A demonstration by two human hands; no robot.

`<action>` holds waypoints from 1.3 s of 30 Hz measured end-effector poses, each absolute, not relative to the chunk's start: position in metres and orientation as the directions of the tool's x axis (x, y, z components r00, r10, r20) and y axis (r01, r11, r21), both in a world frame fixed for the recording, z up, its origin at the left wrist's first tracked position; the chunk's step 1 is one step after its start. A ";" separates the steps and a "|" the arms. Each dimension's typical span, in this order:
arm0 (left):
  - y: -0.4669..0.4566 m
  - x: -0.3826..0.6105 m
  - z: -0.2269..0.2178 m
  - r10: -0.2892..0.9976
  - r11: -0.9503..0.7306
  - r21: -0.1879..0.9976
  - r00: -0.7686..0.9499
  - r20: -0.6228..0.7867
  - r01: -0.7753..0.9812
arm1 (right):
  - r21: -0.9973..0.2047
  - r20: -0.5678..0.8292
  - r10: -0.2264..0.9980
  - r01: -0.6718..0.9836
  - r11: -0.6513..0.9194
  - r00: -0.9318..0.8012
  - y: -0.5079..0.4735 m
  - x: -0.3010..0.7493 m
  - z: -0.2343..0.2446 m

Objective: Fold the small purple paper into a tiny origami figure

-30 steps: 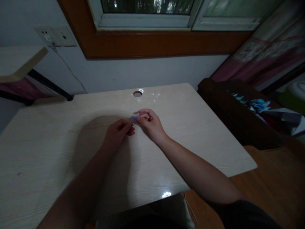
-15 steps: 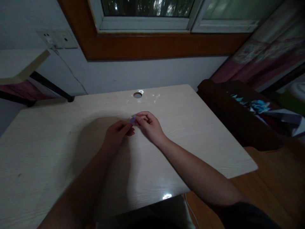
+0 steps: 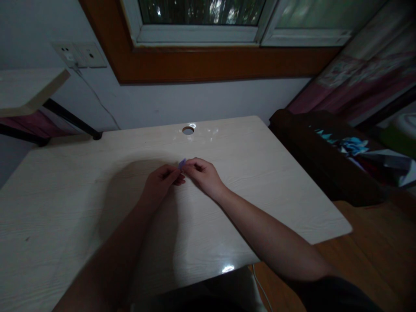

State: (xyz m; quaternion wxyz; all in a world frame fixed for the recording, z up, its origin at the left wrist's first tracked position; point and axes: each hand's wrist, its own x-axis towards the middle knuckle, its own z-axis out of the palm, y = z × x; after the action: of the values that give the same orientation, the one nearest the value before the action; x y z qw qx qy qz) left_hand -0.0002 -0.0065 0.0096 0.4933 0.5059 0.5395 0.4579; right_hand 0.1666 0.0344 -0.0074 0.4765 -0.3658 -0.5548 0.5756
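Observation:
A small, flat purple piece, perhaps folded paper, is pinched between my two hands above the middle of the desk. My left hand grips its lower left edge between thumb and fingertips. From the right, my right hand closes thumb and forefinger on its other side, with the fingertips of both hands almost touching. Fingers cover much of the piece, so its full shape is hidden.
A cable hole lies near the desk's back edge. To the left a raised shelf stands on black legs. A white cable runs down from the wall socket. Right of the desk is a dark wooden box with blue items.
My right hand has moved slightly down, its fingers drawing closer together on the purple piece. The piece now appears narrower and more upright. My left hand has hardly moved.

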 end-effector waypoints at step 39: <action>-0.006 0.000 0.012 0.997 0.069 0.996 0.031 -0.071 0.061 | -0.984 0.073 0.967 -0.174 0.031 -0.244 0.038 0.168 -0.008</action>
State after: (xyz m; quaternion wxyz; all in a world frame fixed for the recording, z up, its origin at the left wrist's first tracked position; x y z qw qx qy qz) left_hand -0.0003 -0.0057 0.0117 0.5100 0.5051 0.5239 0.4586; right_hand 0.1677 0.0378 -0.0083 0.4866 -0.3759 -0.5277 0.5861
